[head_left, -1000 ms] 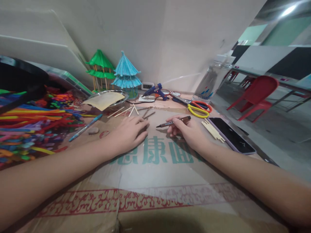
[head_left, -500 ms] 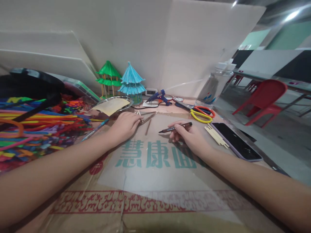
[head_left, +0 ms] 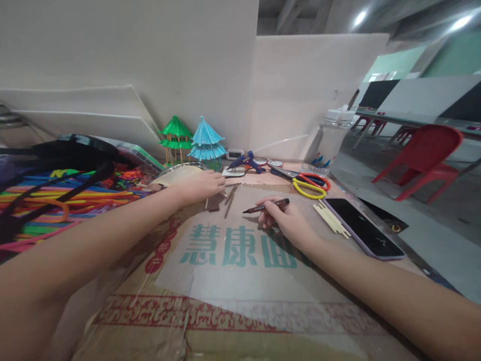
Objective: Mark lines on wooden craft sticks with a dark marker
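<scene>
The right hand grasps a brown marker pen, right of centre; it should be light, stiff and smooth, best held mid-barrel. The left hand (its grip I cannot tell) is beside brown sticks. Far left, a dish bears yellowish paper; far right stands a clear bottle, contents unclear.

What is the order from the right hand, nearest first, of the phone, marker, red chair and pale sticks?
1. Marker: in the right hand.
2. Pale sticks: right of the hand.
3. Phone: right of the sticks.
4. Red chair: right, background.
</scene>
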Motion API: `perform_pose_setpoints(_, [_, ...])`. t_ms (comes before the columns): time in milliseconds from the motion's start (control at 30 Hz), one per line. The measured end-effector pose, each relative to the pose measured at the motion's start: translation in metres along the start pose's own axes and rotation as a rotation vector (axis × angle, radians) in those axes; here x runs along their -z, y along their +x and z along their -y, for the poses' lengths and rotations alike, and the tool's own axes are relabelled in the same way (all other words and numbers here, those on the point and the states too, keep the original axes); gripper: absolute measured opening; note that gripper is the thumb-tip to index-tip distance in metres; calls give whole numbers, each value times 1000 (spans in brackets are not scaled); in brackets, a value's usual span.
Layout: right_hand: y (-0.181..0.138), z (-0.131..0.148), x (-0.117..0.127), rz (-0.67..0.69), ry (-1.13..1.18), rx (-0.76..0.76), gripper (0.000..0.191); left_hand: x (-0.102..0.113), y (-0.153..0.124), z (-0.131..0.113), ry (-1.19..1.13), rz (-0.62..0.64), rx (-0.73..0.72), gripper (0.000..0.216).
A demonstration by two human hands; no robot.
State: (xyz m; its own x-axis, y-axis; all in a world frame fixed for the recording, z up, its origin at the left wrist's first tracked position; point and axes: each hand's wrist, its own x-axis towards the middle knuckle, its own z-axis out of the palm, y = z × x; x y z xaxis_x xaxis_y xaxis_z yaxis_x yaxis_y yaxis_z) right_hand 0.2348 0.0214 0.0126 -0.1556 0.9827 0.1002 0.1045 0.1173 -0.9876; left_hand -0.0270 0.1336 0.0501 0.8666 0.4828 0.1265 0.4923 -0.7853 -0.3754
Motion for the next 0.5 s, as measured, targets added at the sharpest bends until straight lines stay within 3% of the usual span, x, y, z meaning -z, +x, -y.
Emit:
perform_pose_setpoints(100, [1,2,1,-102,94,-27,29,12,-10,-13,82,-57,-9,28])
perform_pose_setpoints(233, [5,1,2,-175,204,-81,29,28,-25,-66,194,-321,-249,21])
perform_pose_setpoints(367, [6,0,2,-156,138,-66,25,24,-30,-114,107,-312,-346,20])
perform_pose_setpoints(500, [2,1,1,-126,85,-64,26,8,-32,-122,-79,-312,-188,19])
